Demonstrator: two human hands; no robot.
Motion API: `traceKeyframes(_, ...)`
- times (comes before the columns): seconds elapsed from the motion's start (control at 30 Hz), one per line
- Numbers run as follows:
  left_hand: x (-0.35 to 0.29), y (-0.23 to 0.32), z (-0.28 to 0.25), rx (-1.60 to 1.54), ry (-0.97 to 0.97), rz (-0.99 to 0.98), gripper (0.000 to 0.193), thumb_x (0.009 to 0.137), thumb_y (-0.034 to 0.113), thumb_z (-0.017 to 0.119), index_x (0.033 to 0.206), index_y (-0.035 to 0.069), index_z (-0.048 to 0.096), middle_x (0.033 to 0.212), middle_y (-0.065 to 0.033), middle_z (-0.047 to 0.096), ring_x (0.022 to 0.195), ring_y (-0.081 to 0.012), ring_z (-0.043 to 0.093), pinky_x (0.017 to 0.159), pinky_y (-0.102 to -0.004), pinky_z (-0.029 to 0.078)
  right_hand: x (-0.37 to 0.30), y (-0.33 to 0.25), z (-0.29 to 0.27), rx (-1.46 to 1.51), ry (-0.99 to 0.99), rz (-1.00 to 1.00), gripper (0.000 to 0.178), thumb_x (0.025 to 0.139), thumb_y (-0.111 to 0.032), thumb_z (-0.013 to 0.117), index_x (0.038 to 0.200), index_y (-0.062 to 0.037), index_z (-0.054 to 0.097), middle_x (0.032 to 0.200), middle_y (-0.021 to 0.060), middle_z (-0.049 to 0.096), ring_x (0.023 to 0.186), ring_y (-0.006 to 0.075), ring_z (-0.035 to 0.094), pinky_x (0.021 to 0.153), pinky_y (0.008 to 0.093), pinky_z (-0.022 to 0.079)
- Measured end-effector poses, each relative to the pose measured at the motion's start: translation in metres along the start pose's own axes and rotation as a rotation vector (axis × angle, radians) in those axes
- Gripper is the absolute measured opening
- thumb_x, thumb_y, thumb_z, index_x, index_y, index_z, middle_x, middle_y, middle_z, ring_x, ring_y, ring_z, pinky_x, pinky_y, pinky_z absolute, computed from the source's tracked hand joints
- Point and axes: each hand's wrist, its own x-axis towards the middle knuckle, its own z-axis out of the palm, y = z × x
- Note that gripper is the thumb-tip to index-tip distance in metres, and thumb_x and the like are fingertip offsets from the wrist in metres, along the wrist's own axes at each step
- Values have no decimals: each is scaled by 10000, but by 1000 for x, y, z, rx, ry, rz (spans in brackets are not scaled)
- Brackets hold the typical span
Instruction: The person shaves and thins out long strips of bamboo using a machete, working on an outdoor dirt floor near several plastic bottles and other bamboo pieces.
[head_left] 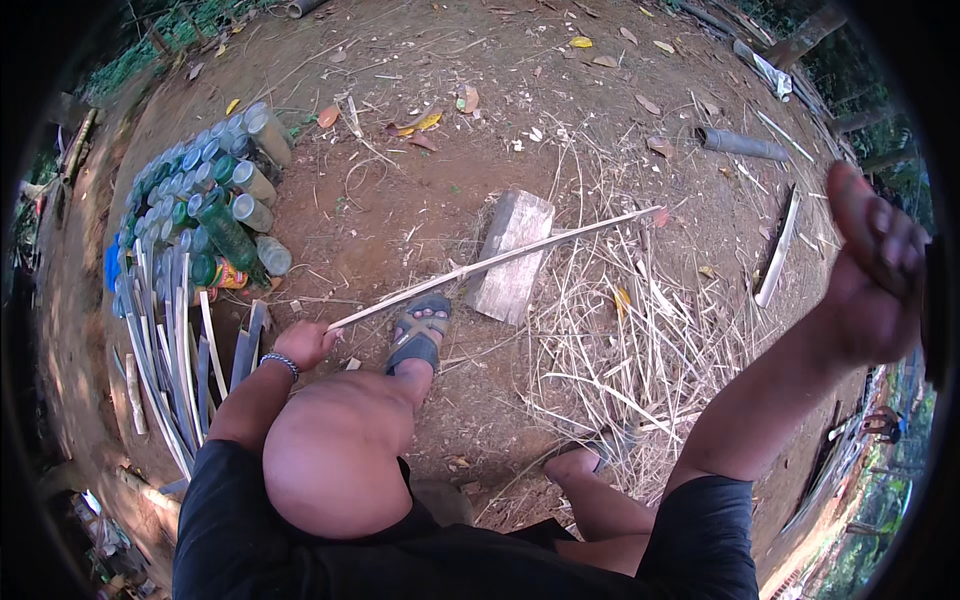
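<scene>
My left hand (305, 345), with a bracelet at its wrist, is closed around one end of a long, thin bamboo strip (420, 287). The strip slants away to the right, passing over a pale wooden block (512, 250) on the dirt. Raised high at the right rim is my right hand (878, 250), its fingers curled in. Whatever those fingers may hold is lost in the dark edge. My sandalled foot (418, 335) stands between my left hand and the block.
Right of the block lies a heap of bamboo shavings (640, 350). Stacked jars and bottles (215, 195) stand at the left, with a bundle of split bamboo strips (165, 345) nearer me. A bamboo tube (742, 144) and a split piece (778, 250) lie at the right.
</scene>
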Motion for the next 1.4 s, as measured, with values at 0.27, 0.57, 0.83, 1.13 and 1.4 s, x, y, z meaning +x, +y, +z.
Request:
traceKeyframes(0.27, 9, 8, -3, 58, -71, 52, 439, 949, 448, 477, 913, 49, 657, 859, -229, 661, 853, -425, 626, 797, -528, 481, -430, 168, 99, -643, -38, 1535, 405, 818, -66, 552, 1216, -66, 477, 704, 89, 590, 546, 184, 556, 505, 370, 428)
traceKeyframes(0.57, 8, -12, 7, -133, -326, 82, 610, 969, 541, 383, 909, -8, 641, 864, -242, 653, 872, -455, 600, 809, -493, 472, -378, 158, 67, -146, -217, 1820, 132, 777, -96, 628, 830, -6, 548, 647, 81, 597, 552, 179, 581, 525, 329, 470)
traceKeyframes(0.83, 5, 9, -27, -434, -609, -30, 608, 978, 562, 394, 710, 54, 592, 600, -40, 536, 535, -128, 504, 502, -316, 424, -427, 188, 50, -771, -414, 1520, 153, 756, -125, 645, 819, -55, 525, 644, 77, 562, 552, 183, 549, 564, 348, 474)
traceKeyframes(1.13, 6, 13, -33, 78, -60, 67, 534, 950, 514, 432, 869, 49, 681, 824, -210, 664, 820, -391, 642, 775, -495, 495, -397, 179, 83, -594, -82, 1386, 392, 746, -192, 688, 1059, 3, 555, 820, 125, 615, 779, 230, 618, 760, 380, 489)
traceKeyframes(1.4, 5, 26, -81, 202, -45, 0, 495, 933, 515, 470, 885, 79, 698, 823, -203, 667, 851, -390, 644, 790, -518, 501, -64, 84, 68, 2, 52, 213, 149, 901, -4, 561, 1017, -79, 506, 664, 32, 503, 541, 120, 492, 541, 312, 452)
